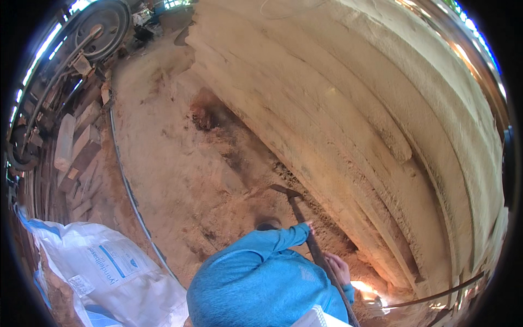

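Observation:
A long-handled hoe (pixel 317 252) slants from the lower edge up toward the ground at the middle. Its dark, narrow blade (pixel 286 191) rests on or just over the reddish-brown dust beside the big layered stack. My left hand (pixel 310 227), at the end of a blue sleeve, is closed around the upper-lying part of the handle; only some fingers show. Lower down, my right hand (pixel 339 267) is closed against the same handle, with part of its grip hidden. A dark shoe tip (pixel 268 224) shows beyond my left sleeve.
Thick dust-coated layers (pixel 348 125) rise along the right side. A white and blue sack (pixel 120 272) lies at lower left, near a thin pale rail or hose (pixel 131 196). Wooden blocks (pixel 81 150) and a large wheel (pixel 101 30) stand at far left.

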